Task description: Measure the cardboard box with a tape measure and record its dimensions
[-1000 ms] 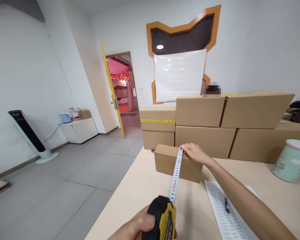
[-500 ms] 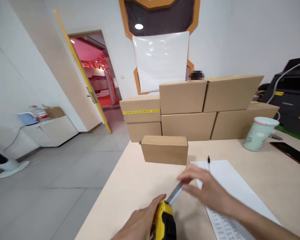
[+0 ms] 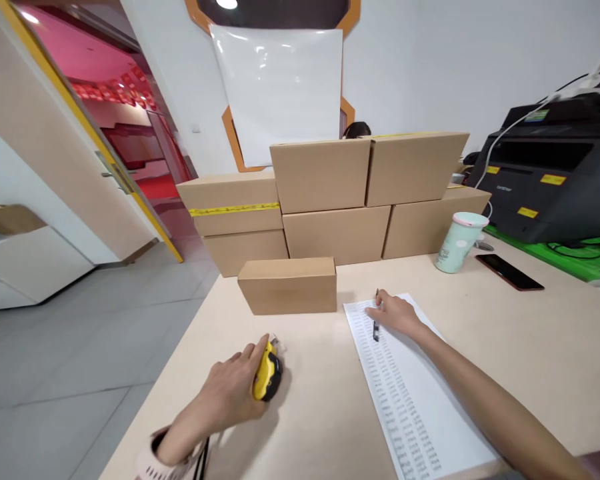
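Note:
My left hand is closed around a yellow and black tape measure, held just over the near left part of the table. Its blade is drawn in, with only the end hook showing at the top. To the right, my right hand pinches a pen over the upper part of a printed sheet. The pen's dark clip end shows below the fingers, and its middle is hidden by them. A small, long cardboard box rests on the table beyond both hands.
Larger cardboard boxes are stacked behind the small one, and a person's head shows above them. A mint green cup, a phone and a black printer stand or lie at the right. The table's left edge borders the floor.
The tape blade has gone back into its case. My right hand has left the tape and moved away to grasp the pen on the sheet. The view has turned right.

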Demonstrator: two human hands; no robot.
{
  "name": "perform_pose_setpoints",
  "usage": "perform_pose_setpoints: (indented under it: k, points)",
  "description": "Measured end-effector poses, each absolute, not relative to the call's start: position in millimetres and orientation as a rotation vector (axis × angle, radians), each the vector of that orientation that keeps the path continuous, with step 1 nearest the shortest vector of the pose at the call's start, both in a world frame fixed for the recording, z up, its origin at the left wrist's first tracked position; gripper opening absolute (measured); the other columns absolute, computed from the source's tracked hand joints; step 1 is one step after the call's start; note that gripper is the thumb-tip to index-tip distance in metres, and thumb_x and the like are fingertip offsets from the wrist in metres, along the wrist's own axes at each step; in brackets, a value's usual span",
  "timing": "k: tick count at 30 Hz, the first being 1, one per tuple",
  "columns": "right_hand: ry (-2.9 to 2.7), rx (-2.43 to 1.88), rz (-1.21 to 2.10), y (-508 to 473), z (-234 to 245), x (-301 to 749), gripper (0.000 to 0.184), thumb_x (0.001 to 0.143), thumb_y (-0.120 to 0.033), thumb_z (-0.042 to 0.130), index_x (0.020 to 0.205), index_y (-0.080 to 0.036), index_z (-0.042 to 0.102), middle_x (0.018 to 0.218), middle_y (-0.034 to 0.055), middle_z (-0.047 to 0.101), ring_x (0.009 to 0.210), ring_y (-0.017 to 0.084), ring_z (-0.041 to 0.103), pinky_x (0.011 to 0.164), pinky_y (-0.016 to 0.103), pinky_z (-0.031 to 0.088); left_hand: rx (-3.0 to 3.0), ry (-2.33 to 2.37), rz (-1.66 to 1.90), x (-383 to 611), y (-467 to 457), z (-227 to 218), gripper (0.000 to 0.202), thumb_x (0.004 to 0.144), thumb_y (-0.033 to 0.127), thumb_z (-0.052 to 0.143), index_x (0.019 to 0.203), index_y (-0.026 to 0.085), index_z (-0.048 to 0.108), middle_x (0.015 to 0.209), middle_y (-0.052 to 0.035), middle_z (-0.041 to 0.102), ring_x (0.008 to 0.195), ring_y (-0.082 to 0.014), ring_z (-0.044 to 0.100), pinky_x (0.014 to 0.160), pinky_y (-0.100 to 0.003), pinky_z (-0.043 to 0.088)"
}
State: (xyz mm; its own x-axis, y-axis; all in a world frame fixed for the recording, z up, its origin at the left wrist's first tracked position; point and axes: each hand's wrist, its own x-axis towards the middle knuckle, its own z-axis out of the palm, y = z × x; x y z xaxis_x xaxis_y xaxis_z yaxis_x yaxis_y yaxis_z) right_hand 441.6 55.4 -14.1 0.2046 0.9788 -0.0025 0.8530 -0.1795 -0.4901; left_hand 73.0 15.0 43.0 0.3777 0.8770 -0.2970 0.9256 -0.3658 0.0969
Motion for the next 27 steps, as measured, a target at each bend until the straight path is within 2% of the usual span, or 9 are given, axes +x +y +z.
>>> perform_pose_setpoints:
  k: [4, 8, 11, 13, 15, 17, 19, 23, 27]
  points:
    - [-1.717, -1.961, 0.603, 64, -15, 438, 0.015, 0.07, -0.017, 0.056, 0.084, -0.02, 0.062, 0.067, 0.0027, 0.066, 0.073, 0.021, 0.063, 0.061, 0.028, 0.037, 2.384, 1.586, -0.312, 71, 30, 44, 0.092, 0.061, 0.036, 0.05, 0.145, 0.014, 0.019, 0.128, -0.0178, 0.053, 0.104, -0.0355, 0.059, 0.082, -0.047, 0.045]
    - [-1.503, -1.613, 0.898, 49, 7, 465, 0.032, 0.086, -0.027, 0.041, 0.108, -0.017, 0.062, 0.094, 0.0092, 0.073, 0.088, 0.02, 0.068, 0.073, 0.031, 0.048, 2.393, 1.665, -0.371, 71, 40, 41, 0.088, 0.062, 0.034, 0.049, 0.144, 0.013, 0.022, 0.128, -0.0188, 0.053, 0.104, -0.0358, 0.06, 0.081, -0.046, 0.046]
    - [-1.329, -1.31, 0.948, 29, 26, 484, 0.037, 0.084, -0.04, 0.055, 0.115, -0.021, 0.059, 0.115, 0.0114, 0.068, 0.107, 0.024, 0.062, 0.084, 0.035, 0.048, 2.395, 1.708, -0.414, 70, 46, 38, 0.086, 0.065, 0.033, 0.047, 0.144, 0.013, 0.022, 0.123, -0.0175, 0.057, 0.103, -0.0351, 0.06, 0.08, -0.047, 0.046]
    - [-1.316, -1.308, 0.809, 20, 31, 488, 0.04, 0.076, -0.044, 0.067, 0.109, -0.022, 0.059, 0.11, 0.0107, 0.07, 0.103, 0.025, 0.063, 0.082, 0.035, 0.048, 2.398, 1.728, -0.427, 68, 49, 37, 0.083, 0.067, 0.035, 0.047, 0.144, 0.014, 0.024, 0.12, -0.0164, 0.059, 0.103, -0.0355, 0.06, 0.079, -0.048, 0.046]
    - [-1.272, -1.371, 0.666, 17, 27, 487, 0.034, 0.074, -0.048, 0.07, 0.092, -0.022, 0.059, 0.089, 0.0072, 0.072, 0.086, 0.022, 0.066, 0.074, 0.032, 0.048, 2.44, 1.766, -0.361, 71, 50, 38, 0.079, 0.071, 0.04, 0.049, 0.143, 0.014, 0.029, 0.119, -0.0168, 0.06, 0.11, -0.0374, 0.055, 0.079, -0.05, 0.047]
    - [-1.185, -1.407, 0.585, 22, 19, 483, 0.034, 0.079, -0.055, 0.062, 0.076, -0.022, 0.054, 0.062, 0.0005, 0.064, 0.066, 0.017, 0.062, 0.067, 0.03, 0.047, 2.548, 1.768, -0.142, 87, 46, 42, 0.074, 0.074, 0.046, 0.051, 0.139, 0.012, 0.037, 0.121, -0.0181, 0.059, 0.116, -0.0388, 0.05, 0.084, -0.052, 0.045]
    - [-1.09, -1.364, 0.652, 31, 9, 477, 0.039, 0.084, -0.061, 0.05, 0.075, -0.023, 0.053, 0.051, -0.0035, 0.053, 0.057, 0.015, 0.056, 0.065, 0.029, 0.047, 2.688, 1.615, 0.19, 119, 37, 44, 0.064, 0.08, 0.048, 0.051, 0.132, 0.012, 0.045, 0.123, -0.0182, 0.058, 0.116, -0.0369, 0.048, 0.092, -0.052, 0.041]
    - [-0.858, -1.153, 1.124, 51, -5, 466, 0.055, 0.084, -0.069, 0.039, 0.105, -0.022, 0.059, 0.071, 0.0037, 0.065, 0.073, 0.02, 0.063, 0.066, 0.034, 0.052, 2.822, 0.892, 0.434, 214, 18, 35, 0.038, 0.09, 0.028, 0.045, 0.126, 0.019, 0.047, 0.122, -0.0079, 0.06, 0.108, -0.0243, 0.051, 0.092, -0.041, 0.043]
    - [-0.774, -1.145, 1.157, 63, -25, 456, 0.048, 0.075, -0.062, 0.06, 0.096, -0.02, 0.065, 0.092, 0.0095, 0.07, 0.085, 0.021, 0.065, 0.074, 0.034, 0.051, 2.89, 0.813, 0.384, 277, 21, 9, 0.029, 0.087, 0.025, 0.048, 0.115, 0.019, 0.053, 0.127, -0.0081, 0.056, 0.106, -0.0258, 0.049, 0.091, -0.044, 0.041]
